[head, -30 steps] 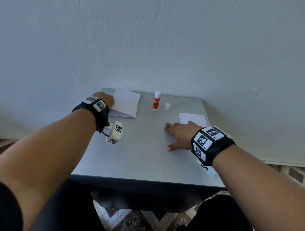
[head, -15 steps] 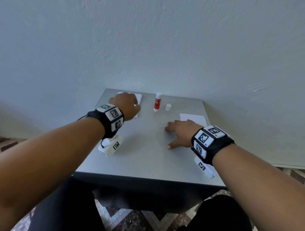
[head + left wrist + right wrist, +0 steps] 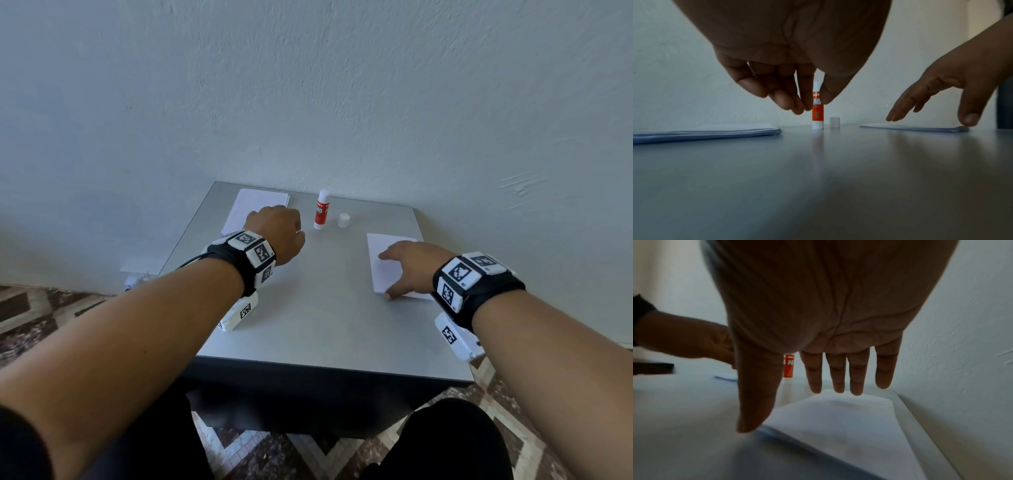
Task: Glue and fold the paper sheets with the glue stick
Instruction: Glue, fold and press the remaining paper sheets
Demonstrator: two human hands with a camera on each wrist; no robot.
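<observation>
Grey desk (image 3: 318, 318): matte metal-look top, set against a pale wall at 12 o'clock; patterned floor tiles visible below its near edge.
Right hand (image 3: 416, 265): at 3 o'clock on the desk, grip released, fingers straight and spread; thumb tip at the near left corner of the right paper stack, fingertips (image 3: 857, 386) hovering over its far part as seen from the right wrist view.
Right paper stack (image 3: 387, 270): white sheets lying flat at 3 o'clock, partly under the right hand; several layered edges show in the left wrist view.
Left hand (image 3: 279, 233): at 11 o'clock, raised above the desk, fingers loosely curled downward, grasping nothing; just beside the glue stick, whether it touches cannot be told.
Left paper stack (image 3: 253, 209): white sheets lying flat at 11 o'clock, near the far left corner, partly hidden behind the left hand.
Glue stick (image 3: 322, 214): orange-red label, white ends, upright and uncapped at 12 o'clock, between the two stacks.
Cap (image 3: 343, 220): small white cylinder, standing on the desk just right of the glue stick, apart from it.
Wrist bands: black straps with black-and-white marker blocks on both wrists.
</observation>
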